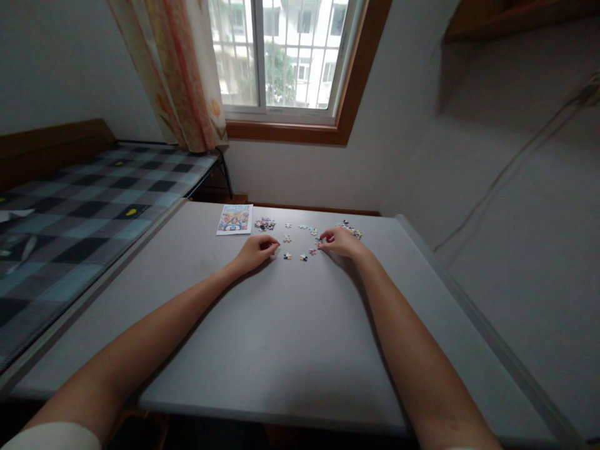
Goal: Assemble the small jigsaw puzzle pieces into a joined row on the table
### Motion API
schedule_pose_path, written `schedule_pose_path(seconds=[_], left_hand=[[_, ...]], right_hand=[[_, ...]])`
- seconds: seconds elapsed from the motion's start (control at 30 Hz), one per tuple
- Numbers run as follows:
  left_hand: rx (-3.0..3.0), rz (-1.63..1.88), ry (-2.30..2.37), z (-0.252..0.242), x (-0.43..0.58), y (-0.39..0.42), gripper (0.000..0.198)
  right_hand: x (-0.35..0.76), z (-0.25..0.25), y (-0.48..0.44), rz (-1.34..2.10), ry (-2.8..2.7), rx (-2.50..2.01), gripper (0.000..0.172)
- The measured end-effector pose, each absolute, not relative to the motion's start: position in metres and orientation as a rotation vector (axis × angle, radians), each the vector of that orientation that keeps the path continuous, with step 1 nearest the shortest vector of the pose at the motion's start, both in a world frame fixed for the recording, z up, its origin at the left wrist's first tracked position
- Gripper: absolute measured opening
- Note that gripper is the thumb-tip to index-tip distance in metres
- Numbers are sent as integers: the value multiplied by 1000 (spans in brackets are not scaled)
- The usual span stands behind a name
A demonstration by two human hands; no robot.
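Observation:
Both my arms reach across a grey table (281, 337) toward scattered jigsaw pieces. My left hand (257, 251) rests on the table with its fingers curled in; whether it holds a piece is too small to tell. My right hand (341, 241) pinches at a small puzzle piece (319, 242) among loose pieces. More loose pieces (294, 255) lie between the hands. A small pile of pieces (265, 224) sits farther back, and another pile (352, 231) lies just beyond my right hand. A colourful picture card (235, 219) lies flat at the table's far left.
A bed with a checked cover (79, 212) runs along the table's left side. A wall (515, 206) stands close on the right. Behind the table are a window (281, 56) and a patterned curtain (178, 75).

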State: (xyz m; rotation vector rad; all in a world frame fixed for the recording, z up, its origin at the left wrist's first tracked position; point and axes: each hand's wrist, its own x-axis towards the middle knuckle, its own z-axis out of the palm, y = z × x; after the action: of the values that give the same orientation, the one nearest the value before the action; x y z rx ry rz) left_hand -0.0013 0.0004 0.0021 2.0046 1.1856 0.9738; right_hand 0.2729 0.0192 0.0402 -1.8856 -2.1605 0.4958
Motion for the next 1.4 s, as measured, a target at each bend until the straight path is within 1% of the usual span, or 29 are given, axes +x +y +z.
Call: schedule_pose_path(seconds=[0.5,0.8,0.87,1.07,1.2,1.4], left_hand=[[2018,966,1187,4,-1,0,19],[1995,970,1178,3,-1,0,19],[1992,966,1175,4,-1,0,19],[1986,963,1168,4,0,0,19],[1991,968,1172,3,0,0,20],[2002,968,1172,3,0,0,20]], right_hand=[[265,35,19,445,-2187,-1861,30],[262,35,17,444,-2179,-1844,25],[263,35,18,453,-2156,-1841,28],[260,32,16,461,-2143,-1803,46],[256,30,12,437,-2132,-1815,51],[259,33,10,497,-2177,-1864,61]])
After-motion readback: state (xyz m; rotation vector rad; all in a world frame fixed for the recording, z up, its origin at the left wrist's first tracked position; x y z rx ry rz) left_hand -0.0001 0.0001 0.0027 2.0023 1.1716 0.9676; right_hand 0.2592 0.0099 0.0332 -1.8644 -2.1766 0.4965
